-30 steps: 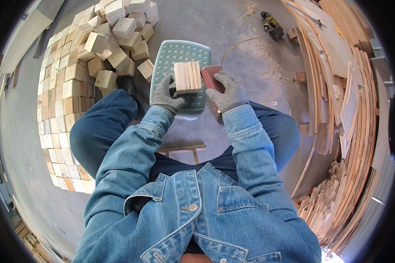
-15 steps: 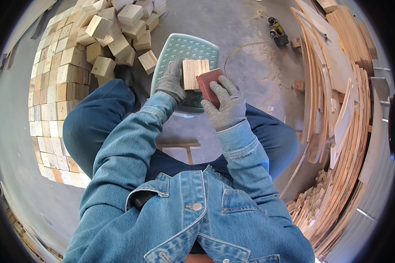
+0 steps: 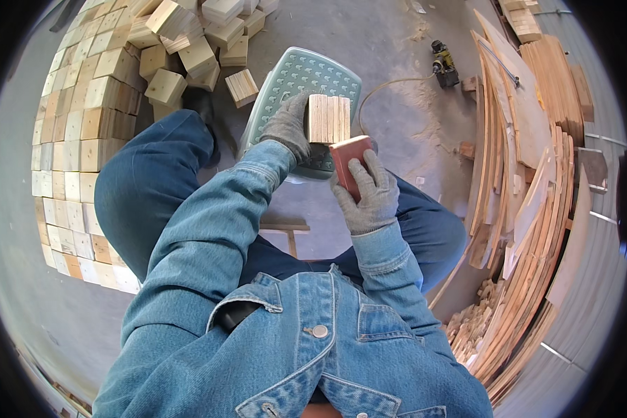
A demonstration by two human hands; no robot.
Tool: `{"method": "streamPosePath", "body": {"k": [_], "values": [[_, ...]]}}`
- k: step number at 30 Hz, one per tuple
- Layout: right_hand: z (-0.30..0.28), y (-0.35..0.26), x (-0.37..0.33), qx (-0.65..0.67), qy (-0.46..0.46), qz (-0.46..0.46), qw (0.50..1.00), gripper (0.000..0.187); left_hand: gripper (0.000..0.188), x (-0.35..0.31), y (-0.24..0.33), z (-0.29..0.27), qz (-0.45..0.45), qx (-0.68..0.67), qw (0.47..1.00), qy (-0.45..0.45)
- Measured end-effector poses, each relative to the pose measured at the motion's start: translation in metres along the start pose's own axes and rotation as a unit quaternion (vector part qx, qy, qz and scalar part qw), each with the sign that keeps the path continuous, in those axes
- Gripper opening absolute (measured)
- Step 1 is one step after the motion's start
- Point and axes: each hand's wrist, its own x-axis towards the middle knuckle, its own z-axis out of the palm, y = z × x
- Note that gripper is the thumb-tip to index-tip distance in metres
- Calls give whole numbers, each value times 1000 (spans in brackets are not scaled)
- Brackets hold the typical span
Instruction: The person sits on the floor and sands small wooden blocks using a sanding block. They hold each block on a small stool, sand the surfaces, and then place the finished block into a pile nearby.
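A wood block (image 3: 329, 118) with a layered, striped face is held over a pale green plastic stool (image 3: 320, 66) with a studded top. Gripping its left side is my left hand (image 3: 288, 127), in a grey glove; the fingers are partly hidden behind the block. Just below and to the right, my gloved right hand (image 3: 369, 191) is closed around a red-brown sanding block (image 3: 350, 164), with fingers across its face. The sanding block's upper edge sits close to the lower right corner of the wood block; whether they touch I cannot tell.
Stacked wood blocks (image 3: 76, 150) stand on the left, with loose ones (image 3: 196, 57) heaped beyond. A power drill (image 3: 444, 64) and a thin hose (image 3: 386, 85) lie on the floor ahead to the right. Boards (image 3: 529, 230) lean along the right side.
My right hand has drawn the sanding block down toward me, off the wood block's right side. My left hand and the wood block sit slightly farther right in the view, which has shifted.
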Motion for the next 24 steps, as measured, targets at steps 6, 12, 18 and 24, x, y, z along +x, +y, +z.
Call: {"method": "streamPosePath", "body": {"k": [6,12,18,24], "values": [[-5,4,-3,-8,19,17,1000,64,122,4,-7,6,1,2,1000,4],[9,-8,15,-33,24,8,999,65,124,-1,-12,13,11,23,999,46],[6,-5,-6,-33,2,9,999,62,119,2,-19,23,23,-36,998,47],[-1,0,-17,-50,-12,37,998,61,123,1,-21,19,7,-40,998,45]]}}
